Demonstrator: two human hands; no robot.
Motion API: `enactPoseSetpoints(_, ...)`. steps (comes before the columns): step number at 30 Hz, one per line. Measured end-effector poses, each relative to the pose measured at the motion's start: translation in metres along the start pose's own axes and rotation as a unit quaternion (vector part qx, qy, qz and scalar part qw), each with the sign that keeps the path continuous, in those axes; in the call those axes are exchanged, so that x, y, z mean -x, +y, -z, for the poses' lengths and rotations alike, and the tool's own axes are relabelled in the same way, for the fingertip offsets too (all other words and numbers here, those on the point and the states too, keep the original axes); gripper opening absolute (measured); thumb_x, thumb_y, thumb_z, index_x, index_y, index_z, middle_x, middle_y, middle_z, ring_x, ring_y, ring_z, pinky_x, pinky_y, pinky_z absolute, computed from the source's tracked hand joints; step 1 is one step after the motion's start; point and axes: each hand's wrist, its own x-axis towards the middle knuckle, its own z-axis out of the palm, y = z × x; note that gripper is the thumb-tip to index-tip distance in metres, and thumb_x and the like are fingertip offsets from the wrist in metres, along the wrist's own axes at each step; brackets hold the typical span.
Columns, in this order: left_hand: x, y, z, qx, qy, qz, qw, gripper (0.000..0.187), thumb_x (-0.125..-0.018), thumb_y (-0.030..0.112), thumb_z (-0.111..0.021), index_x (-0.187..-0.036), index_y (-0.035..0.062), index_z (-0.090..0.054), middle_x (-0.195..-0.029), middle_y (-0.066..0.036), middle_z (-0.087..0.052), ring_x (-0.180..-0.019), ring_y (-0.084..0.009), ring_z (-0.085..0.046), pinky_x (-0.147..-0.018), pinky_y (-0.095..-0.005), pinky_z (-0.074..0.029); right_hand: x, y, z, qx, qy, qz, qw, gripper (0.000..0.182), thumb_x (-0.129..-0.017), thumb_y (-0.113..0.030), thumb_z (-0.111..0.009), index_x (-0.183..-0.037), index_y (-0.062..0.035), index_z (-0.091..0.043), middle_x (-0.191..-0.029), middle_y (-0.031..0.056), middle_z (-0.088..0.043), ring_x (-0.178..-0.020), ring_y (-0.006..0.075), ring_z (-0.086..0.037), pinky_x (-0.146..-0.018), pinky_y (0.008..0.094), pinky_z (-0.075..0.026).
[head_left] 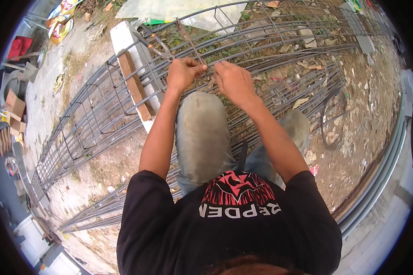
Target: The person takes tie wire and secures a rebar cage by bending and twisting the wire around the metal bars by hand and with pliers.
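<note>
My left hand (pixel 183 74) is closed at a steel rebar cage (pixel 243 39), its thumb pointing right. Facing it, my right hand (pixel 235 83) has its thumb and fingertips pinched together at the bars. Whatever sits between the fingers of either hand is too small to make out. Pincers with orange marks on the handles (pixel 157 45) lie on the bars just beyond my left hand, their jaws close to the knuckles. A rusty bar (pixel 190 40) crosses the cage between the pincers and my right hand.
A white block (pixel 122 34) and a wooden strip (pixel 135 85) lie under the cage at left; a grey support (pixel 363 42) is at far right. Loose rebars (pixel 303 91) run beneath my knees. A wire coil (pixel 333 119) lies right; a pale sheet (pixel 183 11) lies beyond.
</note>
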Motion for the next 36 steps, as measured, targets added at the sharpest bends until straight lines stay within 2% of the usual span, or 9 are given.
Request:
enactPoseSetpoints(9, 0.013, 0.003, -0.002, -0.062, 0.047, -0.055, 0.995, 0.026, -0.082, 0.032, -0.087, -0.091, 0.0078, -0.082, -0.079, -0.007, -0.078, -0.072, -0.0182, -0.073, -0.069, -0.0356, -0.055, -0.098, 0.036, -0.007, 0.089, -0.223, 0.014, 0.971, 0.008, -0.078, -0.012, -0.072, -0.081, -0.0126, -0.079, -0.089, 0.0144, -0.076, -0.09, 0.0359, -0.072, -0.076, 0.0488, -0.057)
enactPoseSetpoints(15, 0.029, 0.019, -0.003, -0.13, 0.08, -0.088, 0.984, 0.03, -0.083, 0.032, -0.086, -0.09, 0.0037, -0.079, -0.087, -0.012, -0.079, -0.076, -0.0218, -0.076, -0.071, -0.0352, -0.056, -0.097, 0.045, -0.015, 0.164, -0.136, 0.139, 0.967, 0.009, -0.081, -0.019, -0.076, -0.082, -0.0113, -0.08, -0.091, 0.0161, -0.076, -0.093, 0.0378, -0.073, -0.081, 0.0499, -0.057)
enactPoseSetpoints(18, 0.029, 0.019, -0.005, -0.138, 0.091, -0.096, 0.981, 0.027, -0.083, 0.03, -0.085, -0.09, 0.0049, -0.079, -0.087, -0.011, -0.079, -0.075, -0.0228, -0.076, -0.071, -0.036, -0.057, -0.081, 0.038, -0.021, 0.087, -0.164, -0.045, 0.982, 0.016, -0.085, -0.022, -0.078, -0.088, -0.0071, -0.08, -0.095, 0.0175, -0.075, -0.094, 0.0408, -0.07, -0.084, 0.0524, -0.054)
enactPoseSetpoints(21, 0.029, 0.016, -0.007, -0.147, 0.092, -0.115, 0.978, 0.026, -0.083, 0.029, -0.085, -0.089, 0.0047, -0.079, -0.086, -0.012, -0.079, -0.074, -0.0234, -0.076, -0.07, -0.0365, -0.057, -0.071, 0.047, -0.036, -0.063, -0.165, -0.083, 0.981, 0.024, -0.091, -0.027, -0.072, -0.089, -0.0037, -0.076, -0.088, 0.0218, -0.074, -0.099, 0.0448, -0.07, -0.09, 0.0551, -0.053)
enactPoseSetpoints(24, 0.027, 0.015, -0.006, -0.154, 0.095, -0.125, 0.976, 0.025, -0.083, 0.028, -0.085, -0.088, 0.0045, -0.079, -0.086, -0.012, -0.079, -0.073, -0.0241, -0.076, -0.07, -0.0367, -0.057, -0.069, 0.046, -0.046, 0.009, -0.178, -0.076, 0.981, 0.025, -0.095, -0.025, -0.066, -0.102, -0.0021, -0.074, -0.091, 0.024, -0.073, -0.098, 0.0467, -0.069, -0.093, 0.0529, -0.052)
enactPoseSetpoints(27, 0.027, 0.016, -0.006, -0.139, 0.087, -0.12, 0.979, 0.026, -0.083, 0.029, -0.085, -0.088, 0.0045, -0.078, -0.086, -0.012, -0.079, -0.074, -0.0241, -0.076, -0.07, -0.0367, -0.056, -0.052, 0.041, -0.047, 0.029, -0.064, -0.017, 0.997, 0.026, -0.095, -0.019, -0.063, -0.113, -0.0003, -0.068, -0.098, 0.0209, -0.074, -0.103, 0.0448, -0.068, -0.099, 0.0518, -0.048)
enactPoseSetpoints(30, 0.024, 0.016, -0.003, -0.138, 0.084, -0.116, 0.98, 0.027, -0.083, 0.03, -0.084, -0.089, 0.0046, -0.078, -0.087, -0.012, -0.079, -0.075, -0.0236, -0.076, -0.07, -0.0366, -0.056, 0.01, 0.03, -0.035, -0.039, 0.134, -0.002, 0.99, 0.029, -0.094, -0.015, -0.063, -0.12, -0.0008, -0.065, -0.121, 0.0179, -0.069, -0.122, 0.0397, -0.061, -0.111, 0.0518, -0.042)
enactPoseSetpoints(34, 0.031, 0.016, -0.003, -0.142, 0.058, -0.093, 0.984, 0.028, -0.084, 0.031, -0.084, -0.089, 0.0047, -0.077, -0.087, -0.012, -0.079, -0.077, -0.0232, -0.076, -0.072, -0.0365, -0.056, 0.054, 0.035, -0.051, 0.073, 0.092, -0.025, 0.993, 0.046, -0.094, -0.014, -0.063, -0.138, -0.005, -0.056, -0.152, 0.0152, -0.047, -0.148, 0.0344, -0.037, -0.123, 0.0515, -0.03)
enactPoseSetpoints(36, 0.026, 0.016, -0.004, -0.149, 0.075, -0.111, 0.98, 0.028, -0.085, 0.031, -0.083, -0.091, 0.0048, -0.077, -0.087, -0.012, -0.079, -0.077, -0.0235, -0.076, -0.072, -0.0363, -0.056, 0.046, 0.043, -0.055, 0.167, 0.083, 0.009, 0.982, 0.042, -0.095, -0.015, -0.062, -0.135, -0.0042, -0.058, -0.143, 0.0158, -0.056, -0.139, 0.0356, -0.048, -0.12, 0.0504, -0.036)
